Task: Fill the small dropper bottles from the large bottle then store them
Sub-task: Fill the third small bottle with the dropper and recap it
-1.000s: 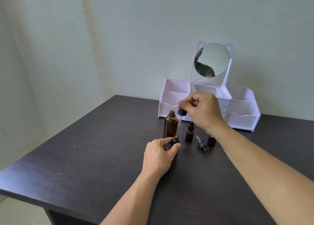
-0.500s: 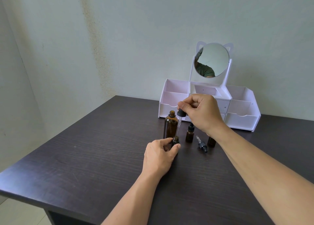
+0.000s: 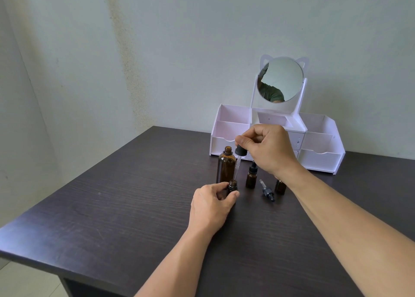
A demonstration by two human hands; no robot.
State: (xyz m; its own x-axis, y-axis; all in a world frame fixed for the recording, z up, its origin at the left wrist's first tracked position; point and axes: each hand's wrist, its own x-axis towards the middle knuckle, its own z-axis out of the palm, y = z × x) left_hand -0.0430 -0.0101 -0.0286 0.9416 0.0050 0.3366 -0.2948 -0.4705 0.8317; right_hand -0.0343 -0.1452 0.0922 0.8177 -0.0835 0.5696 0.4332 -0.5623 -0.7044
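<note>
left hand (image 3: 210, 209) fingers gripping small bottle (image 3: 232, 186) on table (image 3: 112, 207), right hand (image 3: 268, 149) fingers pinching dropper (image 3: 238, 162), tip in bottle mouth

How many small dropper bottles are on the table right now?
3. One is held in the left hand, small bottle; one capped beside the large bottle; one partly hidden behind the right forearm. More may be hidden.

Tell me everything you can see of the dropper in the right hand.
The dropper has a black rubber bulb and collar over a clear, glass-looking tube. It hangs nearly upright, leaning slightly. The right hand pinches its bulb; its tip sits at the open mouth of the small brown bottle, which the left hand holds on the table.
</note>
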